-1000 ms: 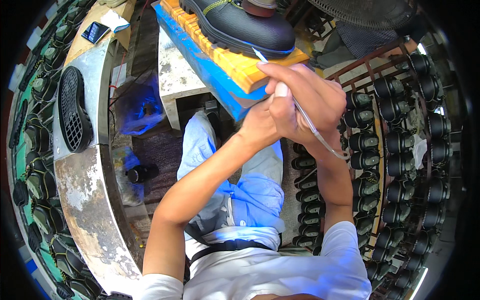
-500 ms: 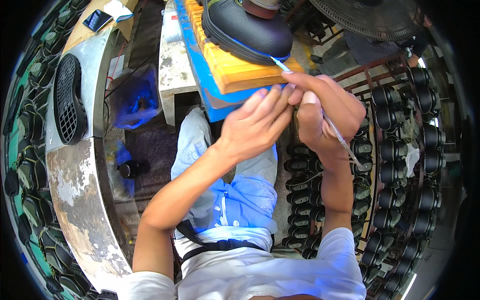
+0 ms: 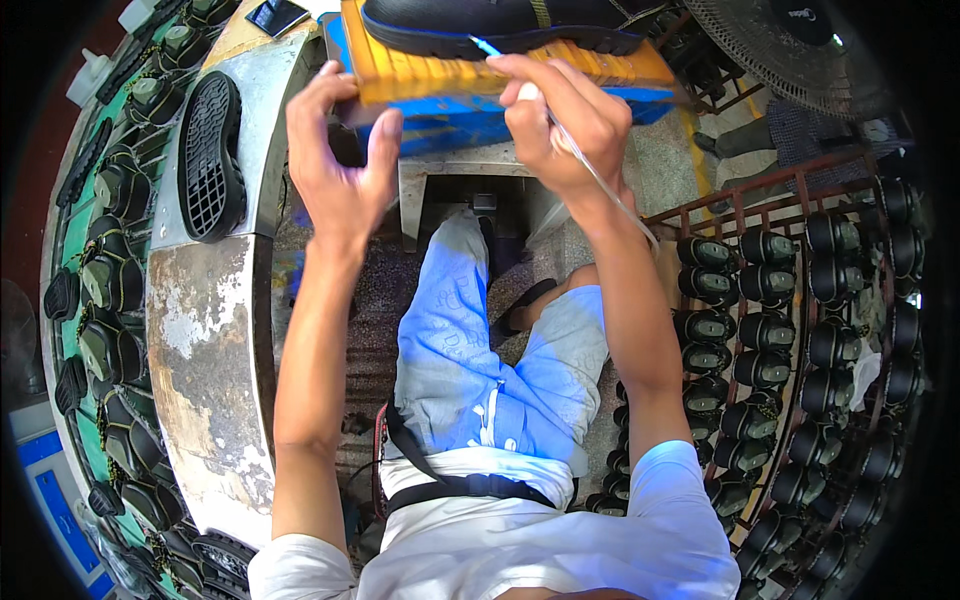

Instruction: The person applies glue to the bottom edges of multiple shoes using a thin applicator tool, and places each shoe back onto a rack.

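Note:
A black leather shoe [image 3: 460,22] lies along a yellow slatted board [image 3: 430,80], which rests on a blue base [image 3: 460,128]. In my right hand [image 3: 570,115] is a slim pen [image 3: 488,47] with a pale blue end, its tip at the shoe's lower edge near the sole. The fingers are closed around it, and its thin clear tail trails out below the hand. My left hand [image 3: 340,170] curves around the board's left corner, fingers at the end and thumb in front. Exactly where it touches is partly hidden. The shoe's top is cut off by the view.
A black shoe sole [image 3: 210,155] lies on the metal-topped bench [image 3: 262,125] at left, with a phone [image 3: 277,16] farther back. Racks of black shoes [image 3: 765,310] stand at right below a large fan [image 3: 775,50]. More shoes line a green conveyor [image 3: 135,260] at far left.
The board and shoe have turned, so the long side now faces me. My left hand has gone from beside my right hand to the board's left end. The pen tip has shifted along the shoe.

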Demonstrator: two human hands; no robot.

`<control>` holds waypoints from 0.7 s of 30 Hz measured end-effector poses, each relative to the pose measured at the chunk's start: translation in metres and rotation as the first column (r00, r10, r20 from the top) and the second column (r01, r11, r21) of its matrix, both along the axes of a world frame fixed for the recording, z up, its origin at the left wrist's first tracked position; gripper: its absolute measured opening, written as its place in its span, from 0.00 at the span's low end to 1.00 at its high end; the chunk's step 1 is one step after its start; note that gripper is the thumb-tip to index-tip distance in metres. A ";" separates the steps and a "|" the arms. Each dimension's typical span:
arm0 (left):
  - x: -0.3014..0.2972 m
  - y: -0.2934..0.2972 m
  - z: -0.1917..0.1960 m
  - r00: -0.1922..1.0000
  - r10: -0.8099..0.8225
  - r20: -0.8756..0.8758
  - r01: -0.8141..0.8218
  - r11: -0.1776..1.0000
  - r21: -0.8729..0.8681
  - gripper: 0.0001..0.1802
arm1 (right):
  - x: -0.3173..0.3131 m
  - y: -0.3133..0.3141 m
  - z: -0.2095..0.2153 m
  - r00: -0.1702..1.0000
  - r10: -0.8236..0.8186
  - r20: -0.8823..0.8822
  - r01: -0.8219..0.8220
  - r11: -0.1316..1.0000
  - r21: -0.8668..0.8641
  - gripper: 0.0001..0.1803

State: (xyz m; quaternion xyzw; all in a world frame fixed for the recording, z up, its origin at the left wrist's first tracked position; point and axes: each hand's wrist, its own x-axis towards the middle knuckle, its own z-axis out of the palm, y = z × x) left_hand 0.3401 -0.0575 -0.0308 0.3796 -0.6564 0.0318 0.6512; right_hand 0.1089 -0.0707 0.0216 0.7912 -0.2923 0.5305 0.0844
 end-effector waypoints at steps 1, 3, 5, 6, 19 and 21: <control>0.005 -0.008 0.003 0.999 0.038 0.022 -0.038 0.999 0.028 0.25 | -0.003 -0.012 -0.004 1.000 -0.004 -0.005 0.004 0.998 -0.067 0.14; 0.009 -0.019 0.010 0.990 0.114 0.078 -0.122 0.988 0.099 0.35 | -0.018 -0.025 -0.005 0.998 -0.057 -0.027 0.054 0.993 -0.103 0.14; 0.010 -0.029 0.015 0.985 0.130 0.111 -0.147 0.976 0.159 0.39 | -0.034 -0.026 -0.003 0.987 -0.123 -0.102 0.117 0.991 -0.061 0.15; 0.010 -0.033 0.016 0.975 0.173 0.139 -0.194 0.968 0.157 0.42 | -0.043 -0.025 -0.002 0.978 -0.157 -0.140 0.153 0.987 -0.042 0.15; 0.027 -0.134 0.005 0.950 0.241 0.200 -0.246 0.969 -0.002 0.35 | -0.080 0.054 0.027 0.910 -0.279 -0.307 0.277 0.960 -0.052 0.16; -0.027 -0.086 0.008 0.973 -0.195 0.127 0.207 0.974 -0.090 0.28 | -0.072 0.063 0.028 0.911 -0.264 -0.317 0.259 0.964 -0.059 0.17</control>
